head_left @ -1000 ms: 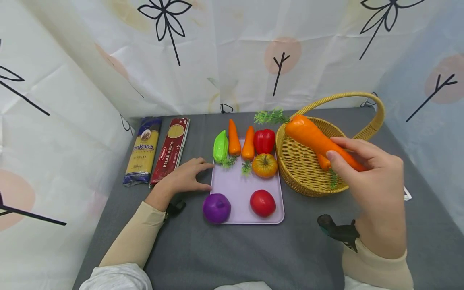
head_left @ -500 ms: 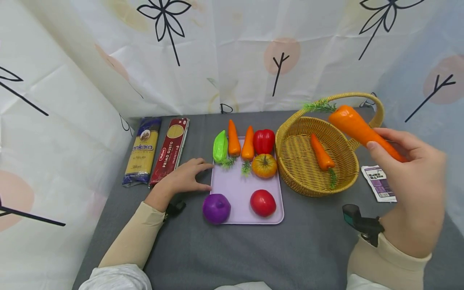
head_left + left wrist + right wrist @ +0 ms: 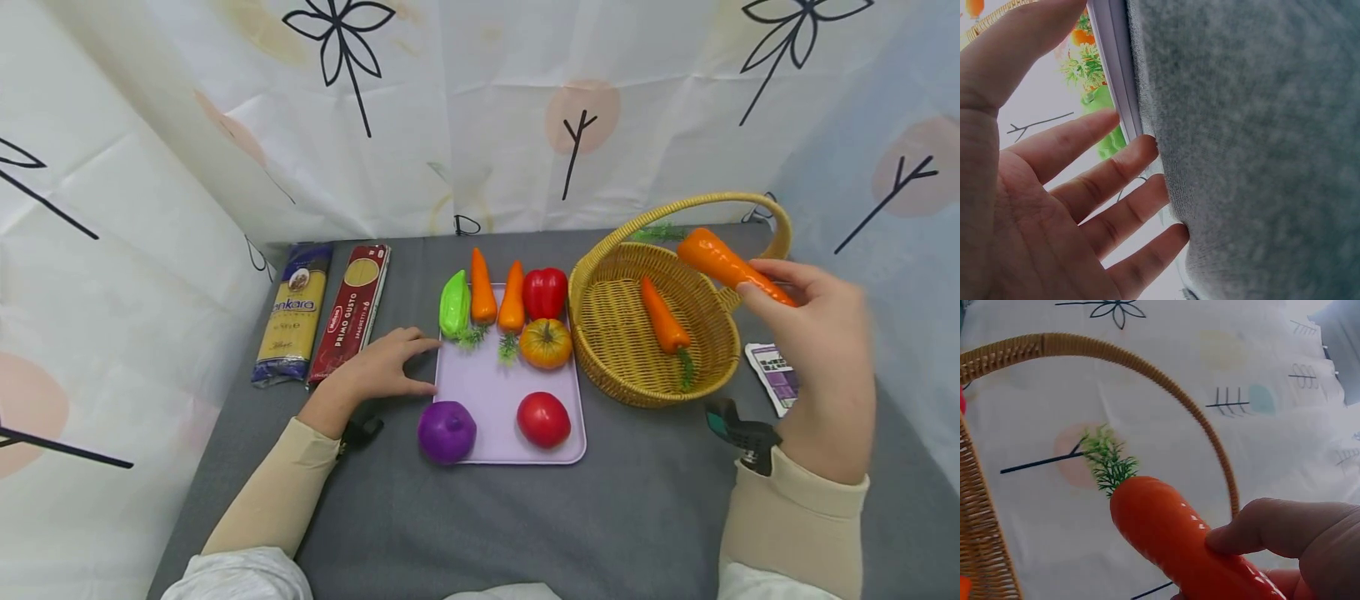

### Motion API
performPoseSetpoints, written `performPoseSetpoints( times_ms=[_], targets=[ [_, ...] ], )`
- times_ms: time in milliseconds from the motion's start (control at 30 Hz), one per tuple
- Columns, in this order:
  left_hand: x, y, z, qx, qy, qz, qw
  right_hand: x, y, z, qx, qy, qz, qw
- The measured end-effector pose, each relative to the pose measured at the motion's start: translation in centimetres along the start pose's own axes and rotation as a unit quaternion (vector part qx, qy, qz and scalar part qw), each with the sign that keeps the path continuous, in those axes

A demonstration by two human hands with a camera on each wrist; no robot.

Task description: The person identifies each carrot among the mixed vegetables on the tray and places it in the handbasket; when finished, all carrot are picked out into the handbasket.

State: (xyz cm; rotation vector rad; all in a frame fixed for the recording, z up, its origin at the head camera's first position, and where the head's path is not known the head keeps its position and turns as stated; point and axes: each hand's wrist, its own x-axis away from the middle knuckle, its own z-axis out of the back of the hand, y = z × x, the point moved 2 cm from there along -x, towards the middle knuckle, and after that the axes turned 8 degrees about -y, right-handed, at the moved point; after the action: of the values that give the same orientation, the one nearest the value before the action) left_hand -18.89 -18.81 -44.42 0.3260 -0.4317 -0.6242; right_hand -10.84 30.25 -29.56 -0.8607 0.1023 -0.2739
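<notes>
A big orange toy carrot (image 3: 722,257) with green leaves is held by its narrow end in my right hand (image 3: 821,350), thumb on top, over the right rim of the wicker basket (image 3: 603,373). In the right wrist view, the carrot's leafy end (image 3: 1110,464) points away from the hand, with the basket's arched handle (image 3: 1179,394) beyond. Inside the basket lies a smaller carrot (image 3: 664,317). My left hand (image 3: 375,367) rests at the left edge of the lilac tray (image 3: 480,387), fingers spread and holding nothing; in the left wrist view its fingertips (image 3: 1141,147) meet the tray edge and grey cloth.
On the tray are two carrots (image 3: 483,292), a green vegetable (image 3: 454,307), a red pepper (image 3: 545,292), a small pumpkin (image 3: 546,343), a tomato (image 3: 543,420) and a purple onion (image 3: 447,432). Two pasta packs (image 3: 351,312) lie left; a purple-white packet (image 3: 776,375) lies right.
My right hand first carried the carrot to the right, off the basket's middle. Since then it has shifted slightly left and back toward the basket. The left hand stays put.
</notes>
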Motion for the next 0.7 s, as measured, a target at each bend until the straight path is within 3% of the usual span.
performPoseSetpoints(
  times_ms=[233,500,700],
  targets=[
    [0.0,0.2,0.0,-0.002,0.0,0.001,1.0,-2.9,0.9,-2.4,0.02,-0.063,0.007,0.9978],
    [0.1,0.0,0.0,0.0,-0.001,0.005,1.0,-4.6,0.9,-6.5,0.061,-0.148,0.02,0.9868],
    [-0.1,-0.2,-0.1,0.002,-0.003,0.004,1.0,-5.3,1.3,-9.2,0.11,-0.16,0.018,0.9808]
  ],
)
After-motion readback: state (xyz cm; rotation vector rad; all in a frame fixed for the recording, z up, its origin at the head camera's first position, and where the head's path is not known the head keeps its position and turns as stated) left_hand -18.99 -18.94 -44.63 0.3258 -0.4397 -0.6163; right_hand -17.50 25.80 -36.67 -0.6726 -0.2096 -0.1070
